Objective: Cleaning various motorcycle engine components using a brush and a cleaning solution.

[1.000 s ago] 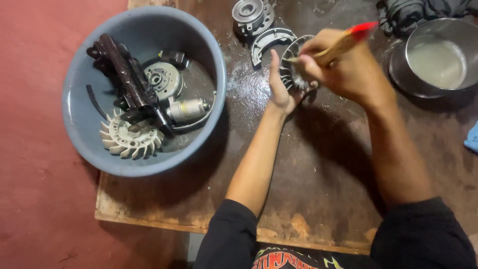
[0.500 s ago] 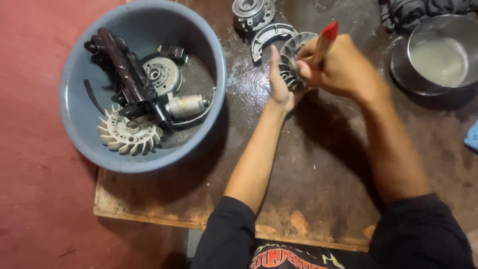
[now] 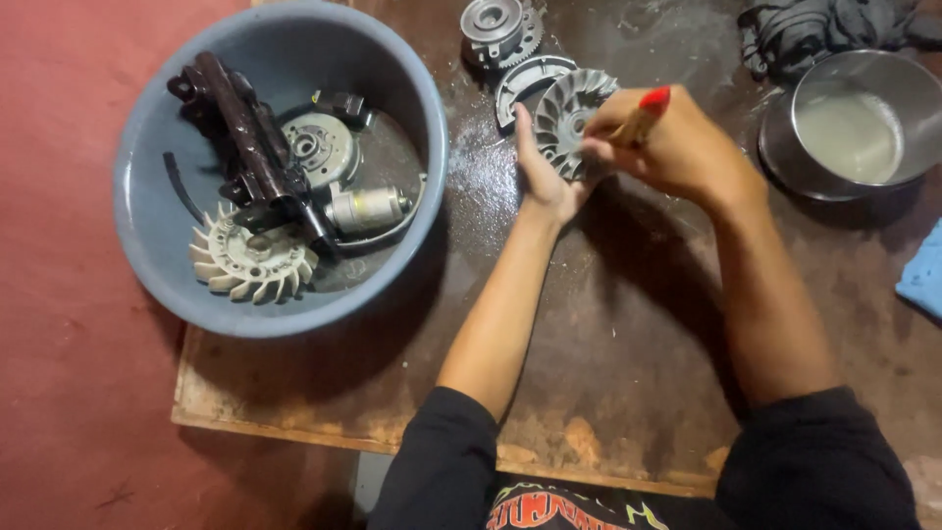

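Grey finned metal pulley (image 3: pixel 574 118) is standing on edge on the wet wooden board (image 3: pixel 608 334), the left hand (image 3: pixel 545 177) cupping it. Right hand (image 3: pixel 677 147) is gripping a red-tipped brush (image 3: pixel 643 113), now lying flatter than half a second ago, beside the blue basin (image 3: pixel 147 245).

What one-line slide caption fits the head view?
Left hand steadies a finned metal disc while right hand works it with a red-tipped brush, beside a grey basin of parts.

Both forearms are bare; black sleeves are pushed up to the elbows, nearest the board's (image 3: pixel 294 412) front edge — the black shirt carries a red-and-yellow chest print.
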